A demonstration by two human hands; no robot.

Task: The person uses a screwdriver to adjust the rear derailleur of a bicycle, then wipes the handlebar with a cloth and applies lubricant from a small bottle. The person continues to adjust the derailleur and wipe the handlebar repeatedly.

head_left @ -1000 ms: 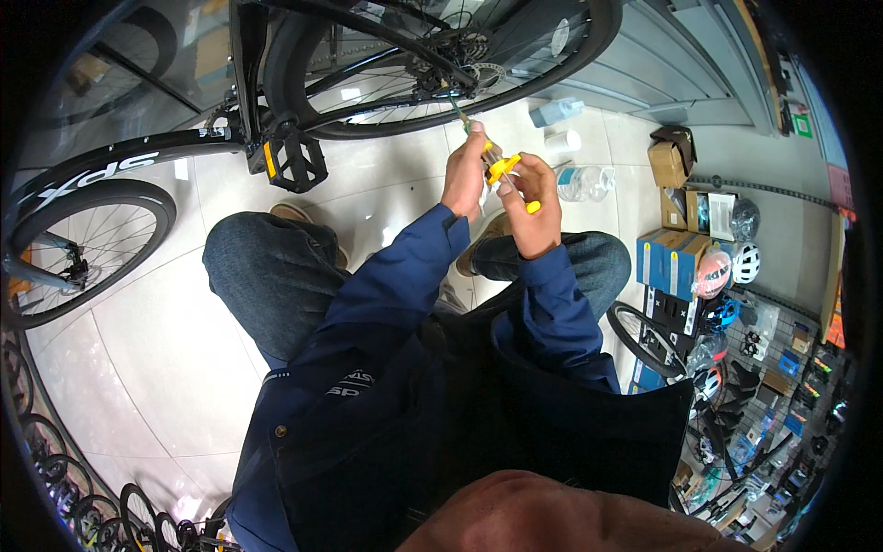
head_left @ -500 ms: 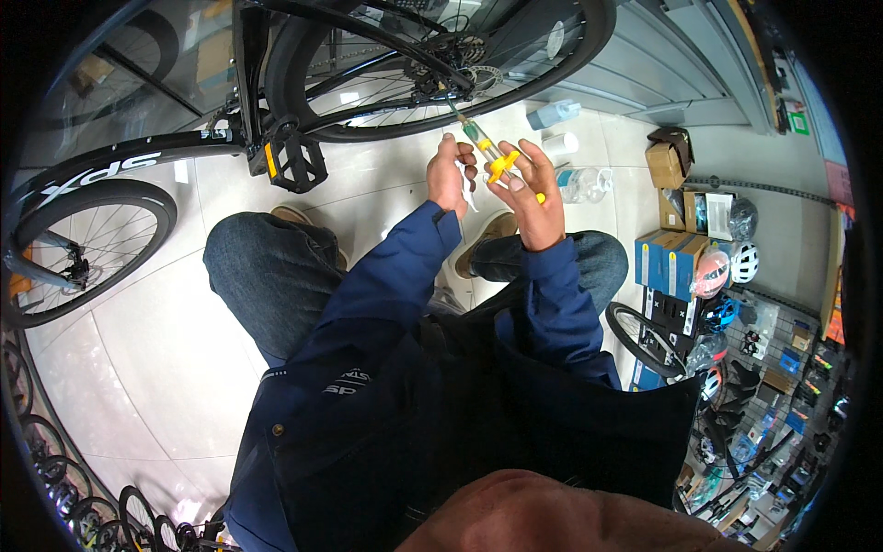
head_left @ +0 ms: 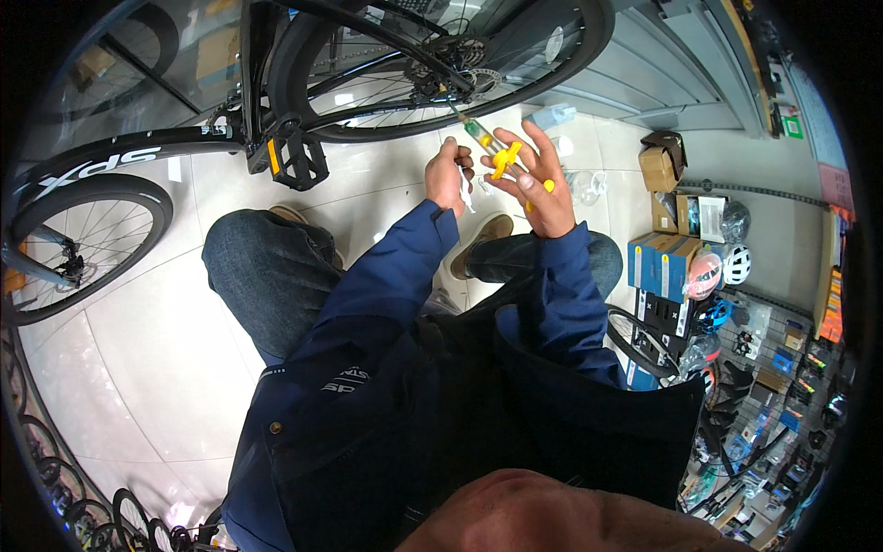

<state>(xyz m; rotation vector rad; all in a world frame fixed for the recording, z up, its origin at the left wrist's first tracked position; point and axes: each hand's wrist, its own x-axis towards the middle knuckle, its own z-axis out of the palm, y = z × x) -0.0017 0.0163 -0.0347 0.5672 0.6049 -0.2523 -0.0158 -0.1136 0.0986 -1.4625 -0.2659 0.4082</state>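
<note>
Right hand [head_left: 552, 204] has spread; syringe [head_left: 503, 160] lies across it.

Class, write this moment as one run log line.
left hand: holds crumpled white wipe | right hand: holds yellow-fitted clear syringe | syringe: points toward bicycle rear wheel | floor: clear plastic bottle

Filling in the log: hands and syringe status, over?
Right hand loosely holding syringe. Left hand gripping something white, apart. Bicycle wheel close ahead.

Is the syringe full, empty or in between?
In between, it seems: the syringe in the right hand shows green only towards its tip; the rest looks clear.
</note>
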